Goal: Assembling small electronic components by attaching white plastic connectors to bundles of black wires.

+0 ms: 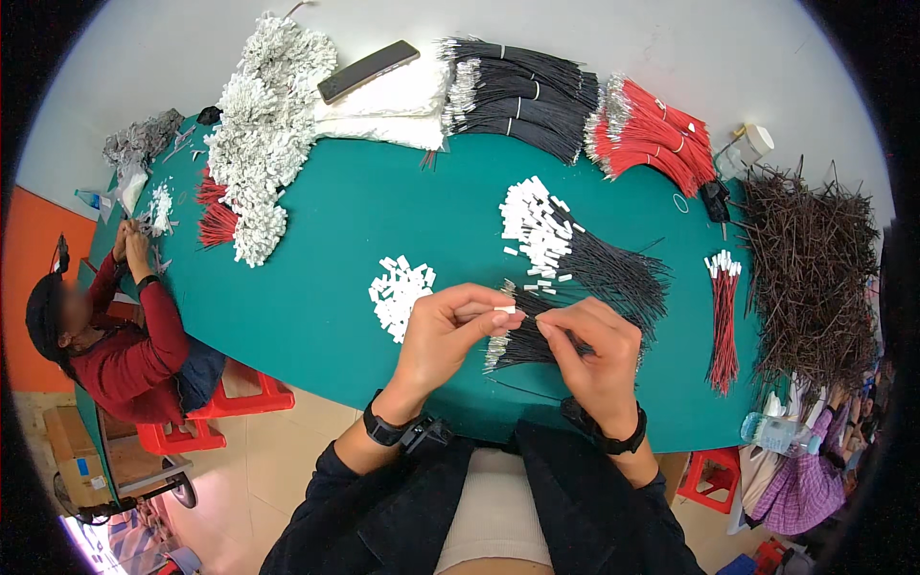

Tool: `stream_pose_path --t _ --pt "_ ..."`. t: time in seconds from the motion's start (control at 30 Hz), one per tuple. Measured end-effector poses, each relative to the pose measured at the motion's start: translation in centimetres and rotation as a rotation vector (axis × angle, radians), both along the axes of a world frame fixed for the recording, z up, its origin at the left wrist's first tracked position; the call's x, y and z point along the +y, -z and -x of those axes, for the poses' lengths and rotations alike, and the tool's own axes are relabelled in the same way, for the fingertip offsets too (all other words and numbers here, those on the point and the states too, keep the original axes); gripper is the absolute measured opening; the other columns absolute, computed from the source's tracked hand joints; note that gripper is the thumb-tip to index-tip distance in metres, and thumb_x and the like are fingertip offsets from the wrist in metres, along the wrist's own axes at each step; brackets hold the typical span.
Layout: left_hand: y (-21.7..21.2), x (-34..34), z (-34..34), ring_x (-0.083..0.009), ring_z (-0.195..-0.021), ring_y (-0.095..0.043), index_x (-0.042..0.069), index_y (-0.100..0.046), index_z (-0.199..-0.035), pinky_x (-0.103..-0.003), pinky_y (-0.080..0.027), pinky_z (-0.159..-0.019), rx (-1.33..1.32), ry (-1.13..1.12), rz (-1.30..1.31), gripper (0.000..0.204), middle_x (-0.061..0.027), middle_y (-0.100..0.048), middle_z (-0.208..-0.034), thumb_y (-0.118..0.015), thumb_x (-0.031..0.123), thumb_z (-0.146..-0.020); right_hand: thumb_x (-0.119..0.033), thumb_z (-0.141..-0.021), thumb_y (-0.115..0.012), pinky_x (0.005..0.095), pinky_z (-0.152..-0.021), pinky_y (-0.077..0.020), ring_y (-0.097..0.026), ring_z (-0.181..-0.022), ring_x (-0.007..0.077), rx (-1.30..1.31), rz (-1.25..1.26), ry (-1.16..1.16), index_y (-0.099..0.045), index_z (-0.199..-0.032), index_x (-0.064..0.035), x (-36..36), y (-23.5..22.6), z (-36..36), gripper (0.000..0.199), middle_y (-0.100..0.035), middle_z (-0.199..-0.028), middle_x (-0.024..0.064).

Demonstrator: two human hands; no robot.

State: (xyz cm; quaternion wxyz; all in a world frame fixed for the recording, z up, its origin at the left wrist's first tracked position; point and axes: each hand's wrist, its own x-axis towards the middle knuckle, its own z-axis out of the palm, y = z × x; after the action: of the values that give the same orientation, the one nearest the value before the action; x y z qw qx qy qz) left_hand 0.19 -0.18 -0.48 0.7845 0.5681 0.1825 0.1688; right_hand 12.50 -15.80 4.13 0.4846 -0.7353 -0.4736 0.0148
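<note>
My left hand (450, 331) pinches a small white connector (504, 310) between thumb and fingers. My right hand (594, 350) holds a thin black wire at its tip, close to the connector. Both hands hover over a bunch of loose black wires (522, 345) at the near edge of the green table (364, 201). A small pile of white connectors (400, 290) lies just left of my left hand. Behind my hands lies a bundle of black wires fitted with white connectors (575, 249).
Red wires with white ends (724, 316) lie to the right, beside a heap of dark wires (810, 259). Red (652, 134), black (522, 96) and white (264, 134) bundles and a phone (369, 70) line the far side. A person in red (134, 335) works at the left end.
</note>
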Motion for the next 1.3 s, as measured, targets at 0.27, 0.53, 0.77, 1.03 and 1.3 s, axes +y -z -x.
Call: stream_pose_path --t 0.27,0.53,0.77,1.03,1.3 --pt "-0.1 0.8 0.4 -0.0210 -0.093 -0.074 -0.005 -0.073 -0.106 -0.030 -0.060 -0.083 0.025 0.046 0.105 0.012 -0.0159 -0.076 -0.100 -0.069 0.000 -0.095 0.003 -0.077 -0.078 0.0343 -0.063 -0.0514 -0.066 -0.069 0.0255 0.040 0.014 -0.055 -0.074 -0.088 -0.0013 -0.3 0.0 -0.3 0.012 -0.072 -0.080 0.0091" --pt "-0.1 0.8 0.4 -0.0137 -0.094 -0.066 -0.002 -0.077 -0.103 -0.028 -0.054 -0.086 -0.023 0.017 -0.086 0.012 -0.0068 -0.071 -0.098 -0.074 -0.002 -0.091 0.002 -0.077 -0.079 0.0351 -0.063 -0.0518 -0.066 -0.070 0.0262 0.010 0.028 -0.076 -0.074 -0.089 -0.0021 -0.4 -0.2 -0.1 0.013 -0.072 -0.082 0.0094" --pt "0.3 0.9 0.7 -0.0116 -0.086 -0.067 -0.002 -0.077 -0.101 -0.025 -0.054 -0.079 0.000 0.068 -0.053 0.012 -0.0060 -0.071 -0.094 -0.075 -0.003 -0.089 0.003 -0.078 -0.078 0.0356 -0.063 -0.0519 -0.066 -0.070 0.0268 0.005 0.009 -0.083 -0.074 -0.089 -0.0016 -0.2 0.5 -0.4 0.013 -0.071 -0.081 0.0099" --pt "0.5 0.4 0.5 -0.0108 -0.080 -0.066 -0.002 -0.078 -0.100 -0.024 -0.053 -0.073 -0.014 0.034 -0.015 0.011 -0.0051 -0.070 -0.089 -0.076 -0.002 -0.089 0.005 -0.078 -0.077 0.0315 -0.061 -0.0506 -0.067 -0.069 0.0232 0.000 0.011 -0.059 -0.076 -0.090 -0.0009 -0.2 1.3 -0.3 0.013 -0.073 -0.080 0.0102" --pt "1.0 -0.3 0.5 -0.0100 -0.079 -0.066 -0.002 -0.077 -0.100 -0.024 -0.053 -0.071 0.001 0.002 -0.036 0.011 -0.0048 -0.070 -0.090 -0.076 -0.001 -0.090 0.005 -0.079 -0.075 0.0315 -0.060 -0.0507 -0.067 -0.069 0.0231 0.011 0.023 -0.034 -0.076 -0.090 -0.0006 -0.1 1.3 0.1 0.013 -0.072 -0.079 0.0102"
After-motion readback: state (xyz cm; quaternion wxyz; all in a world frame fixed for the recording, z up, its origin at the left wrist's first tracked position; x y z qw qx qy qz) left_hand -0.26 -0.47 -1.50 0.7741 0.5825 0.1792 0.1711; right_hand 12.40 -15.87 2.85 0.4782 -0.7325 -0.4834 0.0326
